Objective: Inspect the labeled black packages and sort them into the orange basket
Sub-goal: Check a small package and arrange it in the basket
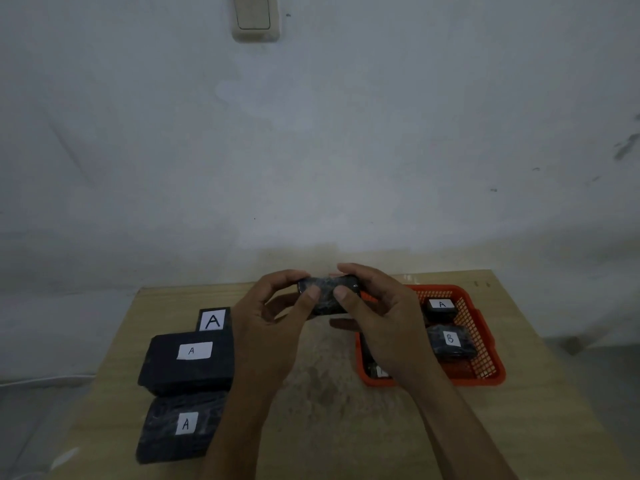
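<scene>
A small black wrapped package (327,292) is held up above the table's middle, no label showing on the side I see. My left hand (273,313) grips its left end and my right hand (377,313) grips its right end, both thumbs pressing on its near face. The orange basket (485,341) sits at the right; inside lie a package labeled A (440,306), one labeled B (450,341) and a third package (375,370) mostly hidden by my right wrist. On the left lie three black packages labeled A: a far small one (213,320), a large middle one (190,362) and a near one (180,427).
The wooden table (329,393) stands against a pale wall with a light switch (254,17) high up. Its worn centre between the left packages and the basket is bare. The table's right edge lies just beyond the basket.
</scene>
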